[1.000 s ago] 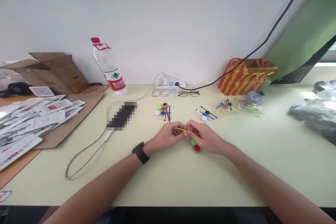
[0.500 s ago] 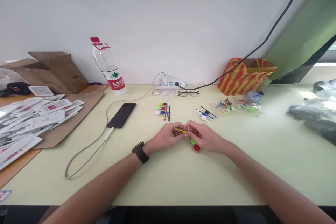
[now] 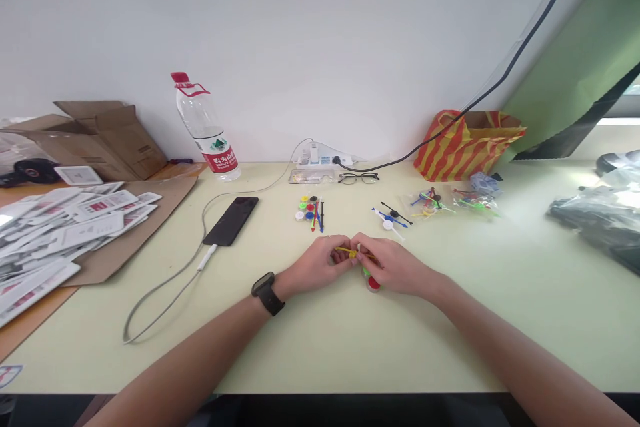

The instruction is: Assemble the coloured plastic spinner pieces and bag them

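My left hand [image 3: 324, 261] and my right hand [image 3: 396, 264] meet at the table's middle, fingertips pinched on a thin yellow plastic spinner arrow [image 3: 344, 250]. Its round hub sits between the fingertips, and part of it is hidden behind my right fingers. Just under my right hand lie a red round base [image 3: 373, 284] and a green round base [image 3: 366, 272], partly covered. Beyond my hands, several coloured round bases [image 3: 309, 216] lie beside red, blue and black arrows [image 3: 321, 216]. To the right, white, blue and black spinners [image 3: 389, 223] lie with arrows crossing round hubs.
A phone [image 3: 231, 221] on a grey cable and a tall water bottle [image 3: 220, 153] are at left, near white tags [image 3: 90, 230] on cardboard. Glasses [image 3: 359, 178], a power strip [image 3: 325, 161], bagged spinners [image 3: 430, 202] and a striped bag [image 3: 465, 150] stand toward the wall.
Yellow now shows on both sides of the hub, with a piece visible by my right fingers. My right hand has shifted slightly, covering more of the green and red bases.
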### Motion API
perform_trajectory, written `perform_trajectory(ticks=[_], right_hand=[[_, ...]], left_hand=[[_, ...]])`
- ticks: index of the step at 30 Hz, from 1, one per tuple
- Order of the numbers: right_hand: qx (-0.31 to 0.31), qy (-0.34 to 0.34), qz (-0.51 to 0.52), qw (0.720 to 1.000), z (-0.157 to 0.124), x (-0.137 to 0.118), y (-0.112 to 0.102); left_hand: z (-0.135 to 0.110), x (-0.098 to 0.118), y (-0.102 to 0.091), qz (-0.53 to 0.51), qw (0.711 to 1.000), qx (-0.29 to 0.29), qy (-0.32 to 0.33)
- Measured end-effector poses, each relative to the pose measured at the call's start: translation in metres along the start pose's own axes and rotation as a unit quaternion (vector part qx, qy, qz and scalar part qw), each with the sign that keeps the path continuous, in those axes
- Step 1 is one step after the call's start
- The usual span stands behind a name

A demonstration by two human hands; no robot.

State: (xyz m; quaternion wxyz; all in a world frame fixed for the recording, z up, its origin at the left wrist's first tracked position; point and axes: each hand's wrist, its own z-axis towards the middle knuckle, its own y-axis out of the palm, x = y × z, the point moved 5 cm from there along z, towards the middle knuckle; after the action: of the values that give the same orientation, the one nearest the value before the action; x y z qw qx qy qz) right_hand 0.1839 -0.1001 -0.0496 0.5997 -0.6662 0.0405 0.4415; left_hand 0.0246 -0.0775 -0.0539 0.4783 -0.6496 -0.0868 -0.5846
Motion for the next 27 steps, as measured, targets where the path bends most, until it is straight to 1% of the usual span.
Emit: perform_trajectory(ticks=[6, 10, 16, 19, 27], right_hand=[[0.002, -0.015, -0.047, 0.999, -0.002, -0.006, -0.001], [-0.001, -0.016, -0.048, 0.999, -0.002, -0.005, 0.0], [0.025, -0.013, 0.05, 0.998, 0.001, -0.001, -0.002], [0.036, -0.014, 0.081, 0.996, 0.002, 0.0, -0.003], [0.032, 0.009, 0.16, 0.987, 0.005, 0.008, 0.005]], left_hand=[[0.0, 0.002, 0.0, 0.01, 1.0, -0.003, 0.001], [0.001, 0.002, 0.0, 0.008, 1.0, -0.002, 0.004], [0.002, -0.001, -0.001, -0.002, 1.0, 0.002, -0.004], [0.002, -0.002, -0.002, -0.017, 1.0, 0.008, -0.007], [0.002, -0.003, -0.002, -0.041, 0.999, 0.014, -0.012]])
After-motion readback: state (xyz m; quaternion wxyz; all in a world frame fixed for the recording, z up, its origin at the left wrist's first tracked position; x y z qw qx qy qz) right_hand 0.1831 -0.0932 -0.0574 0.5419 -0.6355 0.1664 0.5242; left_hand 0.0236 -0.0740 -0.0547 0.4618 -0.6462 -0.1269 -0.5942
